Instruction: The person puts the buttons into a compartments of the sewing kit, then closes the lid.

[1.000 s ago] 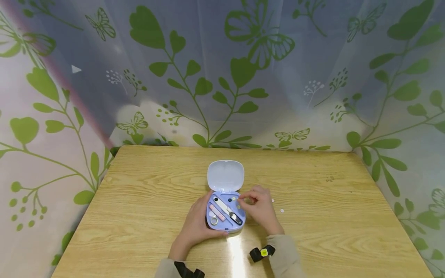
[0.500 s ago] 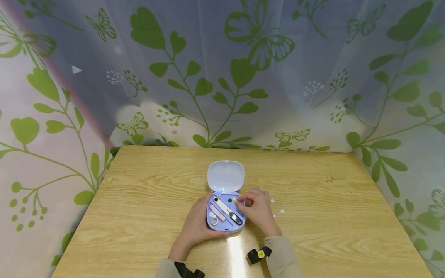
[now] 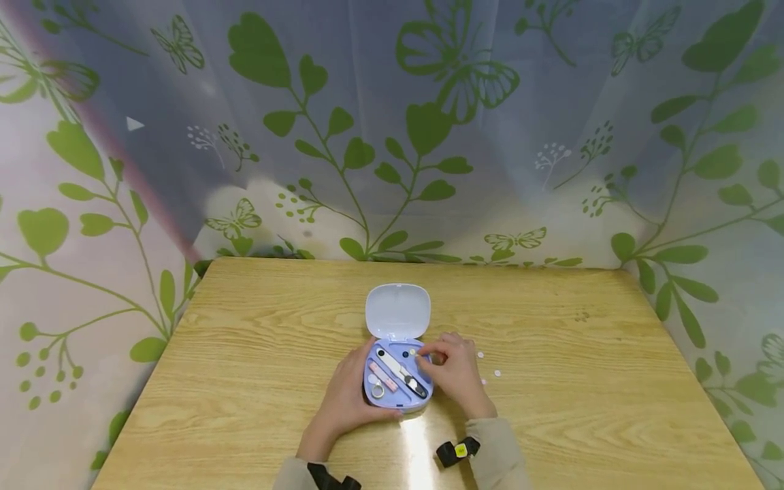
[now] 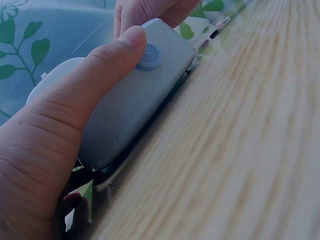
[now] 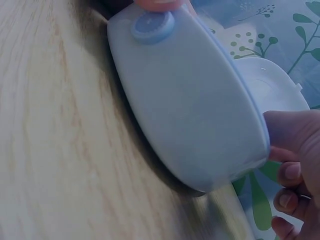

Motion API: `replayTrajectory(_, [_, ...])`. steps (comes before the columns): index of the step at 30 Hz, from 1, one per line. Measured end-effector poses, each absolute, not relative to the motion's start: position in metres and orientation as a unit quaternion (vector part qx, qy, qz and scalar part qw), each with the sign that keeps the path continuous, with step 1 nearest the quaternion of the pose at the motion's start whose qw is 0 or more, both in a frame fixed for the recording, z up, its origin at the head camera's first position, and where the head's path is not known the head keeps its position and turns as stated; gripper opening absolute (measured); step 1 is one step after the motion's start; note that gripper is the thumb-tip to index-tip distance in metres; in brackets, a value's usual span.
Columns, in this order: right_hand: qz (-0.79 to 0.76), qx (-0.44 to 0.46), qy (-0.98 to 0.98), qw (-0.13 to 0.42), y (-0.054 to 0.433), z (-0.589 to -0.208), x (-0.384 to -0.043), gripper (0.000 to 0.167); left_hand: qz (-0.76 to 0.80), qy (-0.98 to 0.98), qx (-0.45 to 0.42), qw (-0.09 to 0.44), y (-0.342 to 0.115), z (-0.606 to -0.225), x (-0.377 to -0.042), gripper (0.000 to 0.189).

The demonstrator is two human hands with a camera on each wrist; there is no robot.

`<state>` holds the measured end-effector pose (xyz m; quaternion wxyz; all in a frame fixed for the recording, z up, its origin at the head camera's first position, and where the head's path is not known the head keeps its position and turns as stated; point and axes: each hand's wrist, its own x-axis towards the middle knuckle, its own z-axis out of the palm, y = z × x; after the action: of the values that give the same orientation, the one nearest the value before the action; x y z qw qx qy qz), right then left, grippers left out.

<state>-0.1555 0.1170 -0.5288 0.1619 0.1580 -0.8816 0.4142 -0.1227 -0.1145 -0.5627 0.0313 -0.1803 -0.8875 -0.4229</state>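
What mattered from my end was where the right hand (image 3: 458, 371) stood over the sewing box (image 5: 190, 105): its fingertips were at the right-hand compartment (image 3: 397, 346), just beside the pale button (image 3: 412, 352), with the black button (image 3: 405, 354) slightly farther left. That hand was clearly the nearer one to those buttons. The thread snips (image 3: 401, 372) slanted from far left to near right, separating them from the pink strip (image 3: 383, 376) and silver ring (image 3: 378, 390). The box sat on the wooden table (image 3: 275, 327), its lid (image 3: 398, 310) tipped back at the far side.

The left hand (image 3: 352, 386) gripped the box from the left, thumb across the front, its tip at the round blue knob (image 4: 149, 56). The right thumb and index finger were drawn close together, the other fingers loosely curled; I couldn't tell whether they pinched anything.

Both wrist views gave me mostly the box's outer wall, which hid the right fingertips. Small white discs (image 3: 497, 373), perhaps buttons, lay right of that hand, too tiny to identify.
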Motion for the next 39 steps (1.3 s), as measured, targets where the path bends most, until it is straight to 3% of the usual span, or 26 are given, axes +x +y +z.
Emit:
replayTrajectory(19, [0.472, 0.134, -0.856, 0.163, 0.137, -0.513, -0.156, 0.013, -0.430, -0.884, -0.181, 0.036, -0.115, -0.564, -0.123, 0.137])
replayTrajectory(27, [0.473, 0.136, -0.849, 0.191, 0.155, -0.507, -0.158, 0.014, -0.429, -0.884, -0.180, 0.043, -0.114, -0.564, -0.123, 0.137])
replayTrajectory(39, [0.506, 0.078, -0.838, 0.190, 0.178, -0.513, -0.158, 0.011, -0.430, -0.885, -0.172, 0.031, -0.116, -0.566, -0.124, 0.137])
